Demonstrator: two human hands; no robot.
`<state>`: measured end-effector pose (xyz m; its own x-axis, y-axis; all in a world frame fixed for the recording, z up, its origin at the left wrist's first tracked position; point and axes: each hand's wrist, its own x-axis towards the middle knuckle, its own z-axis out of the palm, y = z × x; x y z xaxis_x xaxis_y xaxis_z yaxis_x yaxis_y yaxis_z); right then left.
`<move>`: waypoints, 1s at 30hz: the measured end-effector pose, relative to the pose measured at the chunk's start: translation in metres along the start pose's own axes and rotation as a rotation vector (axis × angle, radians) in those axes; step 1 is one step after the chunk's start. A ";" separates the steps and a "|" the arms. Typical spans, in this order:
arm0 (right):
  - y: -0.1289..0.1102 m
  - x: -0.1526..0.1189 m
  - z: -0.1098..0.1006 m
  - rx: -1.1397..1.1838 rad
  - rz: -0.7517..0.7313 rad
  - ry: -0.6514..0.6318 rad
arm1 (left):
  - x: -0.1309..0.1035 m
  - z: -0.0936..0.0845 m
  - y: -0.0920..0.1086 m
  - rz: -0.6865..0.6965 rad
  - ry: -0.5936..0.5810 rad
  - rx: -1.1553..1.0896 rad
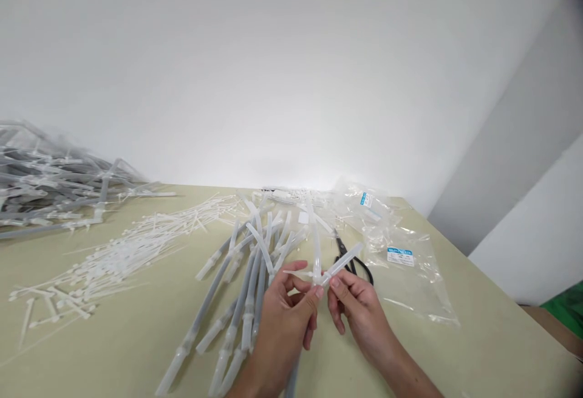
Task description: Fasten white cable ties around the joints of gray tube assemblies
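Note:
My left hand (289, 316) is closed around the joint of a Y-shaped translucent tube assembly (315, 234), thumb and fingers gripping just under the fork. A thin white cable tie (298, 273) circles the joint area, its end pointing left over my left fingers. My right hand (359, 310) pinches the base of the right-hand branch (344, 261) between thumb and finger. The other branch stands nearly upright. Below the fork, a grey tube (293, 380) runs down beside my left wrist, partly hidden by it.
Similar tube assemblies (248, 291) lie left of my hands. Loose cable ties (150, 243) spread across the left side, with a large heap of tube assemblies (50, 188) behind. Black-handled scissors (340, 245) and clear labelled bags (421, 285) lie to the right, near the table's edge.

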<state>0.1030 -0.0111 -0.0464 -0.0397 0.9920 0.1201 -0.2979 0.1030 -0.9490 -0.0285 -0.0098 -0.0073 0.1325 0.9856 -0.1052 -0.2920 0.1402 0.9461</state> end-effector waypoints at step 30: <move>-0.016 0.007 0.003 -0.158 -0.184 0.035 | 0.006 -0.004 -0.001 -0.300 -0.146 -0.249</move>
<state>0.1043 -0.0060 -0.0296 0.0352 0.9569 0.2881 -0.1437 0.2902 -0.9461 -0.0309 -0.0039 -0.0101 0.3740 0.8762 -0.3040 -0.4374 0.4557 0.7752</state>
